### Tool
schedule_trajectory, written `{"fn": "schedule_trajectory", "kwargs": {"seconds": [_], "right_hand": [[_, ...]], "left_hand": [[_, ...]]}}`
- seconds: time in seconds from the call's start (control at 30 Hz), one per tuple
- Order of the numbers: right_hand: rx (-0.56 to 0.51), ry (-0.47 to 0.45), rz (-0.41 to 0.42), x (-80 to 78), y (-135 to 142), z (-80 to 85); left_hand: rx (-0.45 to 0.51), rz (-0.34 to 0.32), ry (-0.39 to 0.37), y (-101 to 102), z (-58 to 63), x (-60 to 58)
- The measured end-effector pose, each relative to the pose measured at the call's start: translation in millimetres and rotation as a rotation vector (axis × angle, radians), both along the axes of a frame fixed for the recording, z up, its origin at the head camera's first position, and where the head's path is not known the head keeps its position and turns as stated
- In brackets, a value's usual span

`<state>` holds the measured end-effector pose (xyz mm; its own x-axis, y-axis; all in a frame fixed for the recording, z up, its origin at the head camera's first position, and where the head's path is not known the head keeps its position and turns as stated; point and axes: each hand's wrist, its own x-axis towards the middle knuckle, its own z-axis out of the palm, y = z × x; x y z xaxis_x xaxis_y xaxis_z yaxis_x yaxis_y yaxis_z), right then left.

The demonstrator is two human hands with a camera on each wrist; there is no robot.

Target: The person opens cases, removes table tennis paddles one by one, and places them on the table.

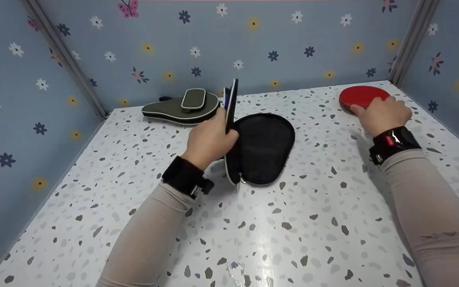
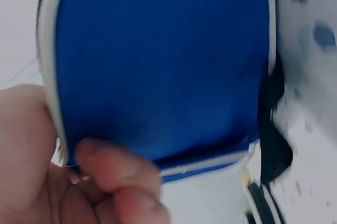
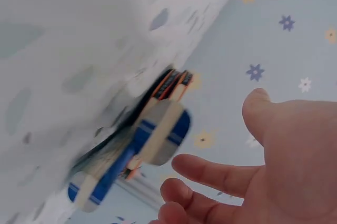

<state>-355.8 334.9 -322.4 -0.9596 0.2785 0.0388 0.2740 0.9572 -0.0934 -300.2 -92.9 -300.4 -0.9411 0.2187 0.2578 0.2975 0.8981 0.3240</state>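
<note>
At table, left grip clamps case; right grip apart near paddles; sleeve lettered

- Left hand gripping the raised flap of an open black paddle-shaped zip case!
- Right hand out at a flat, round red paddle!
- Olive-green, white-trimmed paddle case lying back left on the speckled white counter.

Behind the left hand and right hand are black wrist straps, then beige sleeves, the right one with dark letters.
</note>
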Motion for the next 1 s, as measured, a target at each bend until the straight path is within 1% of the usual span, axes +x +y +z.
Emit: {"fn": "schedule_trajectory", "kwargs": {"seconds": [0.1,0.2,0.37,0.47,0.57,0.7,0.87,1.0], "right_hand": [[-0.007,0.031,0.035,-1.3,-13.0,1.9],[-0.017,0.072,0.108,0.6,-29.2,-0.3],[-0.05,0.134,0.251,9.3,-54.1,-9.0],[-0.059,0.145,0.302,13.8,-66.2,-11.0],[-0.047,0.158,0.326,17.6,-73.9,-10.0],[-0.027,0.18,0.33,20.9,-77.8,-9.6],[-0.021,0.19,0.322,23.2,-79.2,-10.0],[-0.024,0.177,0.325,23.5,-80.9,-10.8]], "left_hand": [[0.026,-0.017,0.001,18.8,-4.3,-1.5],[0.031,-0.016,-0.005,35.8,-8.2,-3.3],[0.004,-0.022,-0.007,57.5,-15.6,-5.7],[-0.03,-0.04,-0.017,68.4,-19.9,-5.6],[-0.081,-0.059,-0.012,79.4,-25.1,-4.3],[-0.15,-0.071,0.004,92.3,-33.3,-3.8],[-0.193,-0.078,0.014,102.6,-38.5,-4.0],[-0.213,-0.084,0.007,107.4,-41.3,-4.9]]}}
